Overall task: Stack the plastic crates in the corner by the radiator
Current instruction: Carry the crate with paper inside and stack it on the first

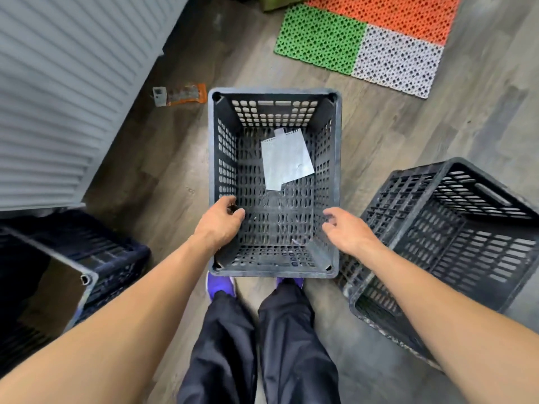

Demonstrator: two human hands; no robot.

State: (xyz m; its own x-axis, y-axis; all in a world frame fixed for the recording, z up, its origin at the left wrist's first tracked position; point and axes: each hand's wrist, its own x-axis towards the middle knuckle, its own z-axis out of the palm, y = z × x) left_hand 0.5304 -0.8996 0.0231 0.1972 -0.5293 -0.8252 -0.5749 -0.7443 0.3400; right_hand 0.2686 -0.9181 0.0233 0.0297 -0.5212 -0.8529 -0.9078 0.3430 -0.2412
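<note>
A black perforated plastic crate (274, 96) stands upright in front of my feet, its open top facing me. Two scraps of white paper (287, 161) lie on its bottom. My left hand (220, 224) is curled over the crate's left rim with the fingers inside. My right hand (345, 230) hooks its fingers over the right rim. A second black crate (455, 228) lies tipped on its side to the right, touching the first one's near right corner. A dark blue crate (96, 258) sits at the lower left, just below the grey ribbed radiator (58, 97).
An orange and grey packet (178, 94) lies on the wooden floor left of the crate's far corner. Green, orange and white perforated floor mats (361, 39) cover the floor at the top right. My legs and purple shoes (220, 287) are right behind the crate.
</note>
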